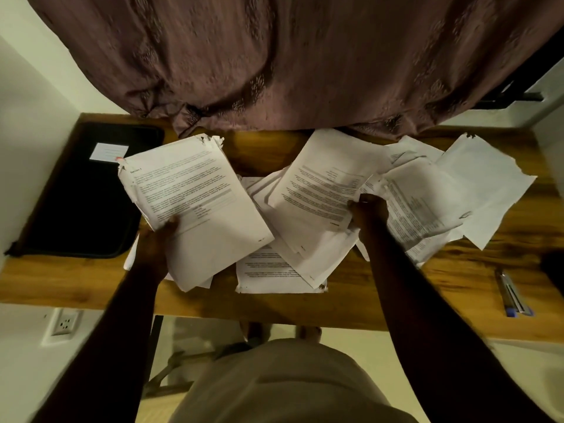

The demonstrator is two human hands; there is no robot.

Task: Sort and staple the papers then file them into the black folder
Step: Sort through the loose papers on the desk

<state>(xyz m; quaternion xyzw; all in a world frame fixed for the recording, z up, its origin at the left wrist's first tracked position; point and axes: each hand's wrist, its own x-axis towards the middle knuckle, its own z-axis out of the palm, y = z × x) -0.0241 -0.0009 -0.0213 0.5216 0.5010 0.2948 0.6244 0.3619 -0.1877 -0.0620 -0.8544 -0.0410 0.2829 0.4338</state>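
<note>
Loose printed papers [427, 190] lie scattered over the middle and right of the wooden desk [396, 303]. My left hand [160, 239] grips a thick stack of sheets [198, 206] by its near left edge, lifted and tilted over the desk. My right hand [367, 213] pinches the near edge of one printed sheet [320, 184] in the middle pile. A black folder [82, 206] with a white label lies flat at the desk's left end, partly under the held stack's corner. No stapler is visible.
A brown curtain [290, 65] hangs over the desk's far edge. Two pens [512, 294] lie near the front right edge. A dark object [554, 267] sits at the right border. A wall socket [64, 323] is below the desk on the left.
</note>
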